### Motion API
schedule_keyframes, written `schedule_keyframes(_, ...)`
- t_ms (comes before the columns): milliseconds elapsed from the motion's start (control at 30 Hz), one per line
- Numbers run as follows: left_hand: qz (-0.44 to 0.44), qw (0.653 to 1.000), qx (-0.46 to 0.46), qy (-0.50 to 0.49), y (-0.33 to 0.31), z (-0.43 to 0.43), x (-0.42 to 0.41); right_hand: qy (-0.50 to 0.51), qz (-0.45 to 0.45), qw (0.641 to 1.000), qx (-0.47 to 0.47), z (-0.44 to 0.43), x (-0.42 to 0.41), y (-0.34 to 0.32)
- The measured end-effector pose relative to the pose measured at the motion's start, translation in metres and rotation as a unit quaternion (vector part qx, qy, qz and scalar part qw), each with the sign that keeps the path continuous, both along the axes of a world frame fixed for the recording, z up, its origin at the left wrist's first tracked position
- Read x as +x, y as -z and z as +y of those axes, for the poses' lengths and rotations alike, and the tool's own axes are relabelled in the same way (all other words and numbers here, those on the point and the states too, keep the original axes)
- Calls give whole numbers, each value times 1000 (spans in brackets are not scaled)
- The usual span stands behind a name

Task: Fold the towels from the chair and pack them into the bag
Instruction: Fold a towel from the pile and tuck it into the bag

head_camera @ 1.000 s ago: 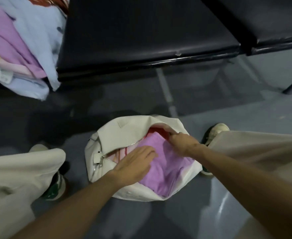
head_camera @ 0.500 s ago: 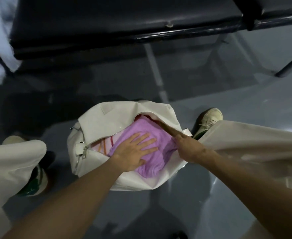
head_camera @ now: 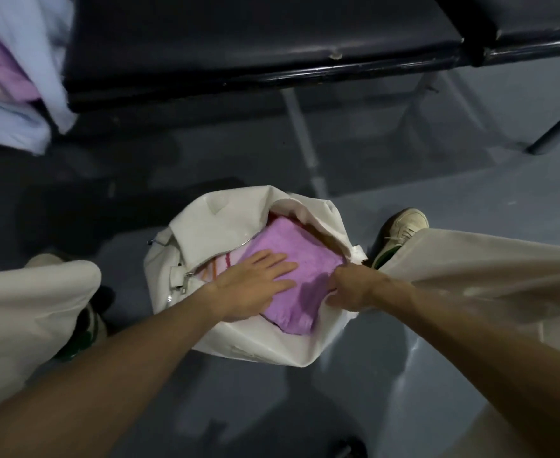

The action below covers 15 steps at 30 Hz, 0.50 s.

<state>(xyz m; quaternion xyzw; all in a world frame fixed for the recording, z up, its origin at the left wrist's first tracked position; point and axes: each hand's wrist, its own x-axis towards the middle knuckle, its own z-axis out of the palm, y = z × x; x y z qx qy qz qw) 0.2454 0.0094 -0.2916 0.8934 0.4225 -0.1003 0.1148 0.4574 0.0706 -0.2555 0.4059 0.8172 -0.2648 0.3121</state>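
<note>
the purple towel (head_camera: 308, 259) lies folded inside the open white bag (head_camera: 205, 223) on the floor (head_camera: 437, 180). the left hand (head_camera: 255, 285) rests flat on it, fingers straight and spread. the right hand (head_camera: 351, 287) curls round the bag's right rim (fingertips hidden). more towels (head_camera: 11, 77) are piled at the black chair's (head_camera: 239, 38) left end.

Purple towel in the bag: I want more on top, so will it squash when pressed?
Probably yes: the purple towel looks soft, creasing beside the flat left hand pressing it. Likely floppy if lifted: its near end bends down at the bag wall.
</note>
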Motion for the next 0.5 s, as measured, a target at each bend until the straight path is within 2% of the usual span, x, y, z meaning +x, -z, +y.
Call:
schedule_keyframes(200,39,999,-12,-32,-4,-13,-18,-19,39,999,-27,-3,-2,-14)
schedule_keyframes(300,66,997,0,-51,-2,-5,0,-45,12,997,-65,-8,5,-19)
schedule_keyframes(500,96,993,10,-72,1,3,7,-81,22,991,-105,-5,5,-30)
